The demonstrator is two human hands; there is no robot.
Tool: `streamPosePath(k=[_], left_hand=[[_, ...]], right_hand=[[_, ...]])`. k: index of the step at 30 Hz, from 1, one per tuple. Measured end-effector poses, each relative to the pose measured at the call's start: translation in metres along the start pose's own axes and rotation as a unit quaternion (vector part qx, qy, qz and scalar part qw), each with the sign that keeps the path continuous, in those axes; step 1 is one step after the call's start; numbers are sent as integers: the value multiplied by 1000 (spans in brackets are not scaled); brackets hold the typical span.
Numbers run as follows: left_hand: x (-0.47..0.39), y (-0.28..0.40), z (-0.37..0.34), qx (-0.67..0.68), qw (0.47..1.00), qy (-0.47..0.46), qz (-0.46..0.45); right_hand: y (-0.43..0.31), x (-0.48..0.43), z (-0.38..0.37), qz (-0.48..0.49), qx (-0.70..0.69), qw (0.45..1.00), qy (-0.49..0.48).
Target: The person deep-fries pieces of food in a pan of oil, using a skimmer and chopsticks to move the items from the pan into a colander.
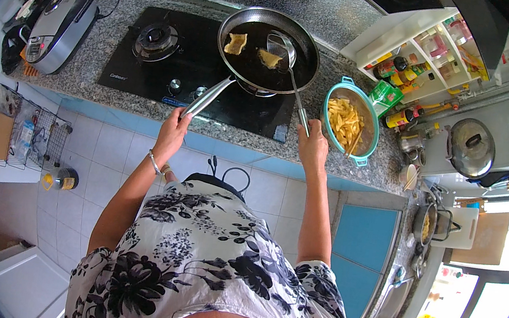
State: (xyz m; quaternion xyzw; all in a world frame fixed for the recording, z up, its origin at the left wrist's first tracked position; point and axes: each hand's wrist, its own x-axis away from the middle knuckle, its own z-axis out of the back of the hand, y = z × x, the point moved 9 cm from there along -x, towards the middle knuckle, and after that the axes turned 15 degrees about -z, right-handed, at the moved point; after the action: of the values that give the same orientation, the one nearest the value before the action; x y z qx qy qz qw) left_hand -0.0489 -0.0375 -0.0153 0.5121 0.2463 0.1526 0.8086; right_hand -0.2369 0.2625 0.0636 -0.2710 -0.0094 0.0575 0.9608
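Note:
My left hand (172, 131) is closed around the steel handle of a frying pan (244, 79), which sits on the right burner of a black gas hob (157, 90). Dark oil covers the pan's bottom, and two browned pieces of food lie in it: one at the left (235, 43), one near the middle (268, 58). My right hand (313, 147) grips the handle of a metal mesh skimmer (297, 96). Its bowl is in the pan, touching or just beside the middle piece. Right of the hob stands a turquoise-rimmed colander (375, 126) holding pale yellow strips of food and wooden chopsticks (354, 144).
A rice cooker (62, 27) stands left of the hob. A green packet (384, 98) and sauce bottles (402, 118) are behind the colander, beside a white shelf (412, 40). A wire rack (27, 129) and an oil bottle (60, 179) are low at the left.

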Motion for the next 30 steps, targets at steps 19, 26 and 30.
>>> streamPosePath(k=[19, 26, 30], left_hand=[[0, 2, 1, 4, 1000, 5, -7], [-1, 0, 0, -5, 1000, -2, -12], [-1, 1, 1, -6, 1000, 2, -11]], right_hand=[[-5, 12, 1, 7, -95, 995, -11], [-21, -22, -28, -11, -142, 989, -44], [-42, -25, -37, -7, -130, 990, -54]])
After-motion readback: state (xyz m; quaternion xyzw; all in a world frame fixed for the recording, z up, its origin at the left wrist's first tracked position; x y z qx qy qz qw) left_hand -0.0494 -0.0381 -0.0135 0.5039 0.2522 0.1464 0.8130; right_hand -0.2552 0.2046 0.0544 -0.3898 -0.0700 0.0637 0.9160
